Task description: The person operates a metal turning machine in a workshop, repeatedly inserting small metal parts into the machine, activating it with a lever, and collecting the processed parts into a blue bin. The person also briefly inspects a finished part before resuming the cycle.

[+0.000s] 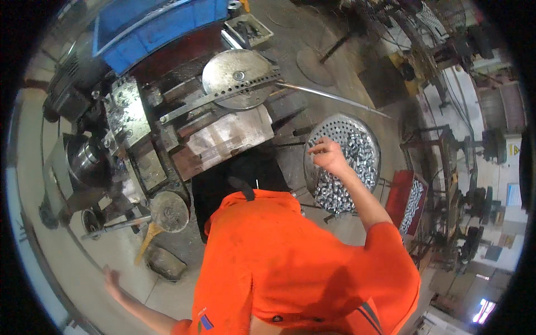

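I see right hand (329,157), nearer, over colander's (335,124) left side, fingers curled, grip unclear; parts (358,153) rightward inside; left hand (112,281) far left, unclenched.

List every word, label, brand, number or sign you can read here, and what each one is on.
No words or numbers can be read clearly.
Orange shirt: a small white mark beside a blue patch, too small to read.
Yellow warning sign at far right: a dark triangular symbol shows; any lettering is too small.
Light-blue notice below that sign: too blurred to read.
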Tool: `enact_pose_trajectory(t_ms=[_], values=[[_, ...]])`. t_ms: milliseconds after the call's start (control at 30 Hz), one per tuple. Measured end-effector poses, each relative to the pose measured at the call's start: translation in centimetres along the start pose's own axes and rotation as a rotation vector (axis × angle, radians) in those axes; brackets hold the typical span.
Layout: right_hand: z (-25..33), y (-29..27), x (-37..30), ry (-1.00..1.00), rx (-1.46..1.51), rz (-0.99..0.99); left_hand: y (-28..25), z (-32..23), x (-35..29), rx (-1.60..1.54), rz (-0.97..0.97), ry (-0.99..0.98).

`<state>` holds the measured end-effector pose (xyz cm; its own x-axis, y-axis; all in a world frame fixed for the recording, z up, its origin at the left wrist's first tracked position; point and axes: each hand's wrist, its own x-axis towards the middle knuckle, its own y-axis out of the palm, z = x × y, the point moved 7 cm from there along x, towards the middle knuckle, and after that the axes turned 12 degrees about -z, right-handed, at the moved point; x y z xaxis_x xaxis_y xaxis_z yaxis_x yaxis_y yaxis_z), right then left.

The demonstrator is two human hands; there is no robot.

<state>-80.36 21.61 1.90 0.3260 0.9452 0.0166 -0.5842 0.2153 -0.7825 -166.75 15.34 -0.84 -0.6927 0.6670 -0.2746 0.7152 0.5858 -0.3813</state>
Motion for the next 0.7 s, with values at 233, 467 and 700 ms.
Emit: enact_pose_trajectory(t_ms=[233, 467, 700], values=[[16.3, -1.2, 5.6, -0.296, 0.64, 0.071, 0.9, -3.0, -3.0, 0.146, -0.189, 0.107], [38.4, 8.3, 7.0, -0.998, 0.487, 0.329, 0.4, -4.5, -8.2, 0.821, -0.237, 0.198], [49.0, 20.4, 7.5, -1.342, -0.081, 0.21, -0.3, -2.7, -11.6, 0.653, -0.47, 0.218]])
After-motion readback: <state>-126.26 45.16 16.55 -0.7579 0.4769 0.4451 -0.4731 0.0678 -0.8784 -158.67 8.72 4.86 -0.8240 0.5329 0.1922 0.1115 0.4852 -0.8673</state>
